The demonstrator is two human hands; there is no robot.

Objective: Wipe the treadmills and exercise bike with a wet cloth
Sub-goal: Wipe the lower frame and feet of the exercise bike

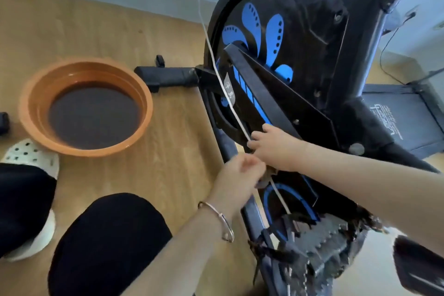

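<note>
1. The bike (300, 60), black with blue petal marks, fills the right side, standing on a wood floor (96, 26).
2. Both hands meet at the bike's lower frame, just above the pedal (319, 245).
3. The left hand (236, 175) has its fingers curled round a small dark cloth (266, 179), of which only a scrap shows beside the knuckles.
4. The right hand (274, 146) lies on the frame with curled fingers; what it grips, I cannot tell.
5. A white cord (216, 69) hangs down across the bike and passes between the hands.
6. An orange basin (28, 103) of dark water sits on the floor, left of the bike.
7. A treadmill (398, 118) lies behind the bike.
</note>
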